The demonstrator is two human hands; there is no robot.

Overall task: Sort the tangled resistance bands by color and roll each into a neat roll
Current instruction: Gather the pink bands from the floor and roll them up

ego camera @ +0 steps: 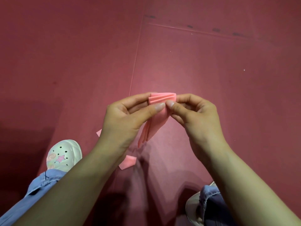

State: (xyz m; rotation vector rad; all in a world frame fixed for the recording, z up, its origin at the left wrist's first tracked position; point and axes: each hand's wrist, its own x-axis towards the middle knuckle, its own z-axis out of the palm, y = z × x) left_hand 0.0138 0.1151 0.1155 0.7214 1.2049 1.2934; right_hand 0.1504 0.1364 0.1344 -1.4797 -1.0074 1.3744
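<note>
Your white clog (63,154) stands nearest on the dark red floor (211,62), and a pink strip (127,162) lies near it under your left wrist. Above, your left hand (127,118) and right hand (195,111) both pinch the pink band (160,99). Your thumbs meet at its pleated top, and its tail hangs between them.

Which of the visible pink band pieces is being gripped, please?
The pleated pink band pinched between the left hand and right hand; the folded pink piece and pink corner lie on the floor.
</note>
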